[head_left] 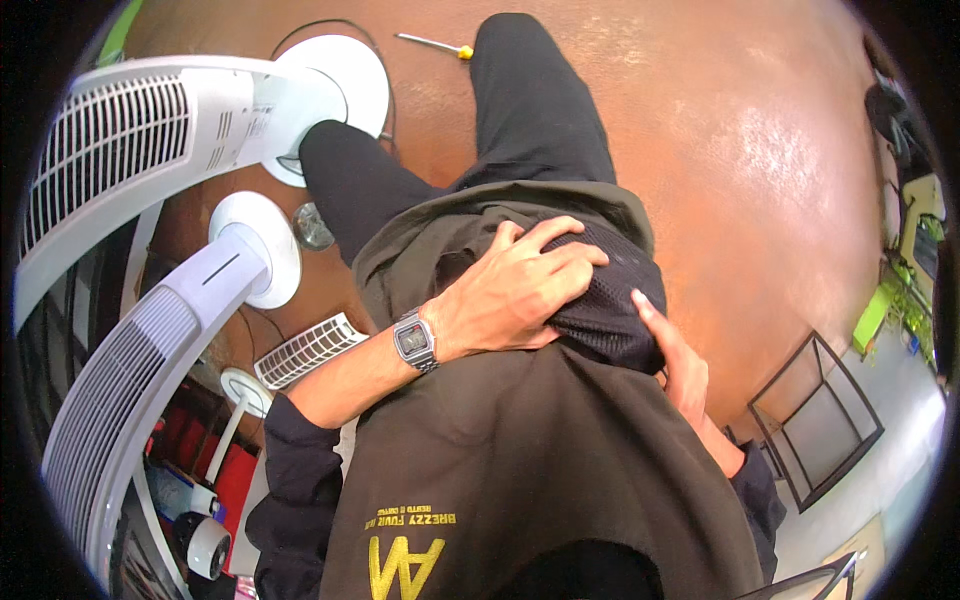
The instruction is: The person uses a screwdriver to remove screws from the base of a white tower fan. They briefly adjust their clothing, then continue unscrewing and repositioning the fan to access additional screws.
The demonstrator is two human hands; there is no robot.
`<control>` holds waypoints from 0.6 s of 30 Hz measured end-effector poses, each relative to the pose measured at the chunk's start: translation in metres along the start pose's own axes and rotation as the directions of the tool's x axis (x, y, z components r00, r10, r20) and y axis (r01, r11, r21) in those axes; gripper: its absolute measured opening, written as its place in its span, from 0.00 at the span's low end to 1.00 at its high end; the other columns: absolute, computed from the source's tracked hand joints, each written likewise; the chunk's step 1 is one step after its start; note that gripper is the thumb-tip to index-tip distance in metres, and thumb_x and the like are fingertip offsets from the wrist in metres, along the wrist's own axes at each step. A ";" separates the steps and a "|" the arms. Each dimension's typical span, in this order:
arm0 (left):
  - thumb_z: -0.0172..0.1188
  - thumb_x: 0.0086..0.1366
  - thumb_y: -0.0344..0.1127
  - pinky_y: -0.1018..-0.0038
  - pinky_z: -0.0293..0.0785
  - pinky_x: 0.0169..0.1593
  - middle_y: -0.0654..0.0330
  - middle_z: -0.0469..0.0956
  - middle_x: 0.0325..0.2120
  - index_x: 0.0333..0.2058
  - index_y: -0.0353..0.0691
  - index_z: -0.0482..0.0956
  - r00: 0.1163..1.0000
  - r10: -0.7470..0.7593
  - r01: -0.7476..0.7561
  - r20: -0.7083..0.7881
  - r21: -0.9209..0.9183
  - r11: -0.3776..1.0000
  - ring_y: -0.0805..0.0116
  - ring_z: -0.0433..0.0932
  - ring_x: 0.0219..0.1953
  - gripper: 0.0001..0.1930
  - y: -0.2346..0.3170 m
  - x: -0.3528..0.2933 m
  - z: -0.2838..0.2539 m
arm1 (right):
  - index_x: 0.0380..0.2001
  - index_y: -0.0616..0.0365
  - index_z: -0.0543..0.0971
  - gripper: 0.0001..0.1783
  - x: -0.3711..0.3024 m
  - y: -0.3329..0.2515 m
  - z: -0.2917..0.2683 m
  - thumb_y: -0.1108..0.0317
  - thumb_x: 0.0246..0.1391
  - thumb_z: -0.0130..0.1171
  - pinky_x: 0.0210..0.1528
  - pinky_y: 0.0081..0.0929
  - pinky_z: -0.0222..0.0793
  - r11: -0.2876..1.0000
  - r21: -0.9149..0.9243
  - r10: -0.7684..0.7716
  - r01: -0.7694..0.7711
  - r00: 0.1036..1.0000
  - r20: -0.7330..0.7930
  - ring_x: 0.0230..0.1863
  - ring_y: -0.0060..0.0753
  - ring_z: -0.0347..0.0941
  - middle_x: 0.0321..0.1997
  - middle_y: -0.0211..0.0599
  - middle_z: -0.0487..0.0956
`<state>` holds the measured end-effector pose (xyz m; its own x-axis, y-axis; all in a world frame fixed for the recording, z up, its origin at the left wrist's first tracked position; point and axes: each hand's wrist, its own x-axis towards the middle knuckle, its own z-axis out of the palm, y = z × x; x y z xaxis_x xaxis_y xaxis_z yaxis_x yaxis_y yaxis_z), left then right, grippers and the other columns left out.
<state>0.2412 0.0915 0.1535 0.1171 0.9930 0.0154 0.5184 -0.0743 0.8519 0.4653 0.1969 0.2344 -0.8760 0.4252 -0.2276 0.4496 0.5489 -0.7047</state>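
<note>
Item: black mesh cloth [610,310] — a soft bundle held against the person's olive apron [520,450], at the waist, between both hands.

Handling, by judgement: light, limp, open-weave; it would not slip but would sag and snag. Best taken by a gathered fold or the hem, not a single thread.

Left hand [515,290]: wristwatch [415,340] at the wrist, fingers curled down over the top of the bundle, closed on it, with the palm pressing it to the body.

Right hand [680,365]: at the bundle's lower right edge, fingers fairly straight and touching the mesh; whether they pinch it cannot be told.

Axis: the bundle's long side runs from upper left to lower right across the waist; no clear front end shows.

Beyond: black trousers [530,110] over a reddish-brown floor [760,150]. Left — two white tower fans [130,150] on round bases, and a loose white grille [310,350]. Farthest, a yellow-handled screwdriver [435,44], well apart.
</note>
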 end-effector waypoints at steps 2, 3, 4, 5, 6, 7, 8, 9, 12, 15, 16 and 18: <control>0.74 0.39 0.29 0.48 0.67 0.56 0.57 0.75 0.58 0.30 0.42 0.67 0.996 -0.016 0.020 -0.083 0.042 0.999 0.51 0.67 0.66 0.23 0.005 0.004 0.004 | 0.61 0.64 0.69 0.36 0.004 0.005 0.006 0.71 0.49 0.71 0.58 0.36 0.76 0.999 0.028 0.032 -0.029 0.993 -0.114 0.58 0.49 0.78 0.60 0.50 0.78; 0.74 0.40 0.29 0.46 0.66 0.59 0.57 0.75 0.58 0.30 0.42 0.67 0.996 0.019 -0.014 -0.091 0.055 0.998 0.51 0.68 0.66 0.23 0.006 0.005 0.006 | 0.61 0.63 0.69 0.36 0.008 0.003 0.008 0.72 0.49 0.71 0.57 0.36 0.76 0.995 0.066 0.079 -0.070 0.987 -0.137 0.58 0.49 0.78 0.60 0.50 0.78; 0.74 0.41 0.29 0.44 0.65 0.61 0.57 0.75 0.59 0.31 0.42 0.67 0.994 0.052 -0.046 -0.099 0.068 0.997 0.52 0.68 0.66 0.23 0.006 0.005 0.007 | 0.61 0.62 0.70 0.36 0.010 0.001 0.010 0.73 0.48 0.71 0.57 0.36 0.76 0.988 0.106 0.125 -0.109 0.980 -0.158 0.58 0.49 0.78 0.59 0.49 0.79; 0.74 0.41 0.29 0.41 0.64 0.63 0.56 0.75 0.59 0.31 0.42 0.67 0.990 0.085 -0.076 -0.108 0.082 0.994 0.53 0.69 0.65 0.23 0.006 0.006 0.008 | 0.61 0.62 0.70 0.36 0.012 0.001 0.010 0.74 0.47 0.71 0.57 0.36 0.76 0.978 0.147 0.170 -0.144 0.970 -0.176 0.57 0.49 0.79 0.58 0.48 0.79; 0.74 0.45 0.30 0.38 0.58 0.68 0.56 0.75 0.59 0.31 0.42 0.66 0.991 0.071 -0.065 -0.117 0.049 0.997 0.55 0.70 0.65 0.22 0.005 0.005 0.007 | 0.61 0.62 0.70 0.36 0.013 0.000 0.008 0.75 0.47 0.71 0.58 0.36 0.76 0.981 0.138 0.161 -0.138 0.972 -0.174 0.58 0.48 0.78 0.58 0.48 0.79; 0.74 0.45 0.30 0.39 0.58 0.68 0.56 0.75 0.58 0.32 0.42 0.67 0.990 0.068 -0.063 -0.120 0.043 0.997 0.55 0.71 0.64 0.22 0.006 0.006 0.007 | 0.61 0.61 0.69 0.36 0.014 -0.001 0.006 0.75 0.47 0.71 0.58 0.36 0.76 0.983 0.128 0.152 -0.131 0.974 -0.171 0.58 0.48 0.78 0.58 0.48 0.79; 0.75 0.45 0.30 0.39 0.59 0.67 0.56 0.76 0.58 0.32 0.41 0.67 0.990 0.065 -0.060 -0.124 0.038 0.997 0.55 0.71 0.64 0.22 0.009 0.008 0.006 | 0.61 0.61 0.69 0.37 0.014 -0.002 0.005 0.76 0.47 0.71 0.59 0.37 0.76 0.985 0.118 0.141 -0.123 0.976 -0.167 0.58 0.48 0.78 0.58 0.48 0.79; 0.75 0.46 0.31 0.39 0.60 0.67 0.56 0.76 0.58 0.32 0.41 0.67 0.990 0.062 -0.057 -0.130 0.039 0.998 0.54 0.72 0.64 0.22 0.010 0.009 0.004 | 0.61 0.61 0.69 0.37 0.017 -0.003 0.004 0.76 0.47 0.71 0.59 0.37 0.75 0.988 0.109 0.124 -0.107 0.979 -0.164 0.58 0.48 0.78 0.58 0.49 0.79; 0.75 0.46 0.32 0.50 0.67 0.65 0.52 0.76 0.55 0.38 0.37 0.70 0.979 0.153 -0.154 -0.137 0.007 0.988 0.52 0.75 0.59 0.24 0.005 0.020 0.009 | 0.62 0.60 0.68 0.37 0.019 0.003 0.008 0.75 0.48 0.71 0.61 0.37 0.74 0.994 0.075 0.095 -0.084 0.982 -0.161 0.60 0.48 0.76 0.60 0.49 0.78; 0.74 0.47 0.30 0.59 0.73 0.61 0.50 0.77 0.53 0.41 0.34 0.71 0.967 0.219 -0.223 -0.131 -0.019 0.975 0.50 0.77 0.55 0.25 -0.007 0.024 0.006 | 0.62 0.60 0.68 0.37 0.024 0.005 0.014 0.75 0.48 0.71 0.61 0.38 0.73 0.997 0.027 0.081 -0.078 0.985 -0.153 0.60 0.49 0.76 0.60 0.49 0.77; 0.73 0.47 0.30 0.58 0.73 0.60 0.50 0.77 0.53 0.42 0.34 0.71 0.965 0.229 -0.234 -0.125 -0.024 0.972 0.50 0.77 0.55 0.25 -0.009 0.023 0.005 | 0.62 0.60 0.68 0.37 0.024 0.005 0.015 0.75 0.48 0.71 0.61 0.38 0.73 0.997 0.008 0.080 -0.080 0.985 -0.150 0.60 0.49 0.76 0.60 0.49 0.77; 0.72 0.49 0.29 0.58 0.74 0.60 0.50 0.77 0.53 0.42 0.32 0.71 0.961 0.257 -0.261 -0.102 -0.025 0.965 0.49 0.77 0.55 0.24 -0.013 0.020 0.003 | 0.62 0.60 0.68 0.37 0.023 0.002 0.016 0.75 0.48 0.70 0.60 0.38 0.74 0.996 0.008 0.092 -0.092 0.986 -0.140 0.60 0.50 0.76 0.60 0.49 0.77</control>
<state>0.2391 0.1125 0.1410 0.1597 0.9445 0.2870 0.4489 -0.3284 0.8311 0.4428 0.1965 0.2174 -0.7976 0.5708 -0.1950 0.5269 0.5019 -0.6859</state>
